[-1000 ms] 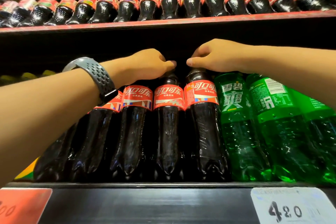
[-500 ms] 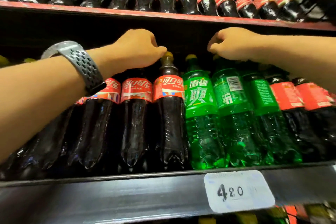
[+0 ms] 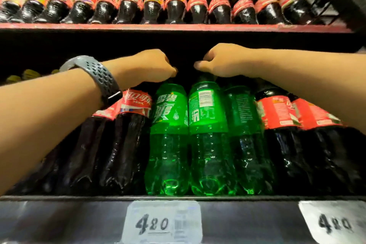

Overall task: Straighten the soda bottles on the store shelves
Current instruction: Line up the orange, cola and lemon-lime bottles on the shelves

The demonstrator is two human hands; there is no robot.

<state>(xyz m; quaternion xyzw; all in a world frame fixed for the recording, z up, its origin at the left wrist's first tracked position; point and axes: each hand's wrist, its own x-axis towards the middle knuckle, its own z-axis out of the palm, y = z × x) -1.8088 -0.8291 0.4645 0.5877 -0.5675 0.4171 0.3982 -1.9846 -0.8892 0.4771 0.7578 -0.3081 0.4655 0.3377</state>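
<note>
The left green bottle (image 3: 169, 134) and the right green bottle (image 3: 208, 134) are stood upright on the shelf (image 3: 59, 218), side by side. Their tops are gripped from above by the curled left hand (image 3: 146, 65) and the curled right hand (image 3: 223, 60).

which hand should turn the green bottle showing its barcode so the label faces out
Right: the right hand curls over the top of the barcode bottle, while the left hand is over the neighbouring green bottle.
</note>
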